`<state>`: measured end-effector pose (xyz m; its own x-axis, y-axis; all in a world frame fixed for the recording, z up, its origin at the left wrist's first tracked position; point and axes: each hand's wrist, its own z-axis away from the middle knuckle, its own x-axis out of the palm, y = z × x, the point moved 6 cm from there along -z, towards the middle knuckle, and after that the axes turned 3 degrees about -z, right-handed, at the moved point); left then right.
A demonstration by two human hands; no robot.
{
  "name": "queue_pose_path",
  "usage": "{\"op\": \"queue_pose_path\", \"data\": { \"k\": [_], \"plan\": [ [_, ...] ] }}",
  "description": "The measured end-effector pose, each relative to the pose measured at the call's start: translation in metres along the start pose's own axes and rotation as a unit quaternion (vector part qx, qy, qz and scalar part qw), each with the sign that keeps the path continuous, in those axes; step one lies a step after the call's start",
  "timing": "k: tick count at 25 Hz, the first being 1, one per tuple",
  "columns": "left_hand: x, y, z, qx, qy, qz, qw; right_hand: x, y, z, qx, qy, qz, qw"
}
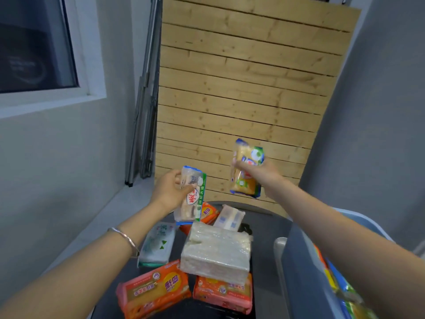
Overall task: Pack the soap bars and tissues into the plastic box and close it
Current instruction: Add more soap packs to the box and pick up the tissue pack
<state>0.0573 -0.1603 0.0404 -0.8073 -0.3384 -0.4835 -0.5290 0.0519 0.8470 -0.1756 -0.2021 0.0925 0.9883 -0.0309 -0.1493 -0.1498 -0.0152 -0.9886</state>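
My left hand [169, 188] holds a white soap pack with a green edge [192, 199] upright above the dark table [264, 226]. Farther right and higher, my right hand [259, 172] grips a yellow soap pack with blue and green print [247, 169]. On the table lie orange soap packs [153, 288], [222, 293], [209, 214], a large clear-wrapped tissue bundle [216, 252], a white-green tissue pack [157, 245] and a white-blue pack [230, 218]. The grey-blue plastic box [305, 261] stands at the right; colourful packs show inside it under my right forearm.
A slatted wooden board [241, 88] leans against the wall behind the table. Folded metal rails [146, 107] stand at its left. A window [34, 47] is at the upper left, grey walls on both sides.
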Motion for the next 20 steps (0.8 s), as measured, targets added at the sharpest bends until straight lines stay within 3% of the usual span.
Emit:
{"op": "queue_pose_path", "data": {
  "k": [4,7,10,14,20],
  "plan": [
    [-0.003,0.052,0.027,0.021,0.045,0.093,0.994,-0.063,-0.04,0.051,-0.002,-0.08,-0.08,0.994],
    [0.0,0.092,0.049,0.021,0.041,0.176,0.983,-0.116,-0.029,0.085,0.031,-0.052,-0.064,0.996],
    [0.021,0.126,0.08,0.007,-0.014,0.232,0.973,-0.163,0.001,0.119,0.058,-0.025,-0.018,0.998],
    [0.044,0.148,0.115,-0.019,-0.051,0.273,0.96,-0.197,0.055,0.151,0.123,-0.031,0.056,0.99],
    [0.064,0.159,0.137,-0.045,-0.066,0.285,0.955,-0.166,0.112,0.179,0.254,-0.183,-0.007,0.95]
  ]
}}
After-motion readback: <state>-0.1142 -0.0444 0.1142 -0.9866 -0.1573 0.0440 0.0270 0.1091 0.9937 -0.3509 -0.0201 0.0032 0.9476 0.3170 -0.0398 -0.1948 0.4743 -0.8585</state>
